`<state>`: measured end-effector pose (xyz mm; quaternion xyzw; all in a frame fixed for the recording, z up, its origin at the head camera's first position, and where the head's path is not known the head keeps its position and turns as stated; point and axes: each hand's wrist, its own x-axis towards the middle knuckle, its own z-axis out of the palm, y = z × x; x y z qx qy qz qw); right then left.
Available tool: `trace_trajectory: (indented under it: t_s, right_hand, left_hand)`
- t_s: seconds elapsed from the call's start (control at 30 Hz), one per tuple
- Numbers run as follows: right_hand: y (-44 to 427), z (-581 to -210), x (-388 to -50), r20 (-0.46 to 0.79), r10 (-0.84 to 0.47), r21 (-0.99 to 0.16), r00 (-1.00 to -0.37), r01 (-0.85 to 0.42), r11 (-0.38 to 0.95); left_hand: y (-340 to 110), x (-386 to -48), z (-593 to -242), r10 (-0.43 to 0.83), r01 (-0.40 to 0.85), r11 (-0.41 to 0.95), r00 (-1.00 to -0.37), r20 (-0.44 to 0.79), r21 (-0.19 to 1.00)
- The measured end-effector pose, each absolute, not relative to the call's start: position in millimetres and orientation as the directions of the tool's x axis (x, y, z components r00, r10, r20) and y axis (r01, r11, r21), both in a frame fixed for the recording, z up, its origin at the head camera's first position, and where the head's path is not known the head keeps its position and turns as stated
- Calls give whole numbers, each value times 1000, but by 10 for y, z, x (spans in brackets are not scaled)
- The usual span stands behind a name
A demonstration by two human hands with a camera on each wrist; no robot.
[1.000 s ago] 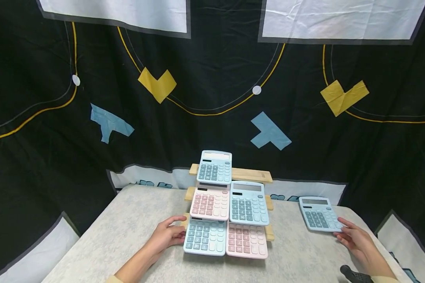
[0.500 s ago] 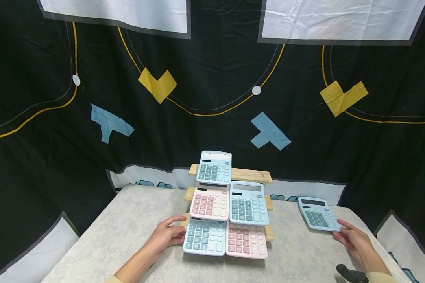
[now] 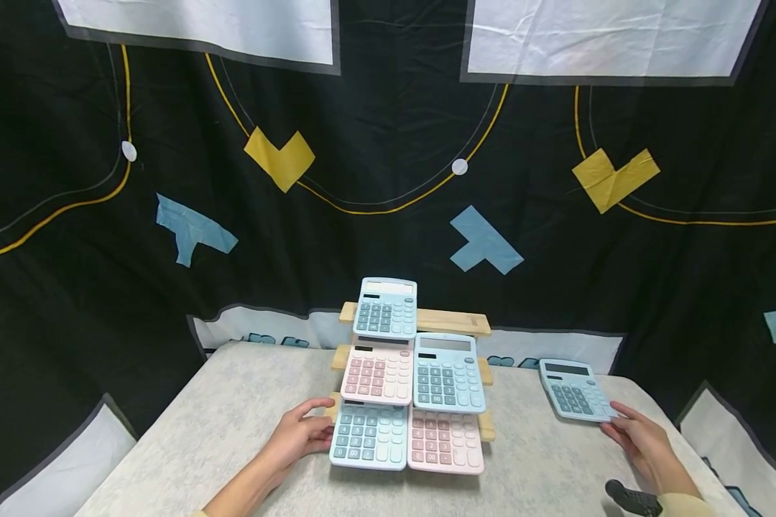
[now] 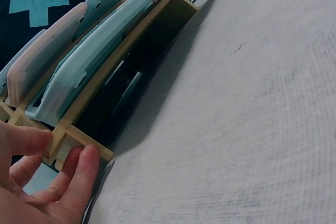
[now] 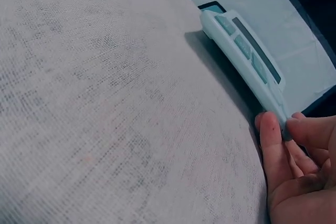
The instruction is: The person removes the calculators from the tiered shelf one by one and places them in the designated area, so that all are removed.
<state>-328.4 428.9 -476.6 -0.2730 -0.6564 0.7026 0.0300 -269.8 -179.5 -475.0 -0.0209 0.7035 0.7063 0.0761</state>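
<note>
My left hand [image 3: 297,434] pinches the left end of a wooden display rack [image 3: 453,321] between thumb and fingers; the left wrist view shows the thumb on the frame's corner [image 4: 60,135]. Blue calculators [image 3: 388,309] and pink calculators [image 3: 378,372] lean on the rack in three tiers. Its top tier bears one calculator, at the left. To the right, my right hand [image 3: 643,441] pinches the lower right corner of another blue calculator [image 3: 575,391]. In the right wrist view that calculator [image 5: 241,56] is tilted, with a shadow beneath it on the table.
A pale mottled cloth covers the table [image 3: 524,467]. Behind it hangs a black curtain [image 3: 388,244] with blue and yellow tape pieces. A black strap [image 3: 634,497] is at my right wrist.
The head view has shifted slightly. My right hand has moved the held calculator a little left and tilted it, so its display looks darker. My left hand stays on the rack.
</note>
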Motion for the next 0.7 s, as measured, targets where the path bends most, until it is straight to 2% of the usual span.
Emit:
trace_trajectory:
  t_s: [0.37,0.7]
  right_hand:
    - [4274,-4695,-3352,-356,484,-934,-800,325,-150]
    - [4263,-4840,-3356,-349,549,-935,-759,318,-155]
  left_hand:
    - [-1774,-2733,-4717,65,-119,12,-991,-120,993]
    - [-1788,-2701,-4759,60,-135,14,-989,-136,991]
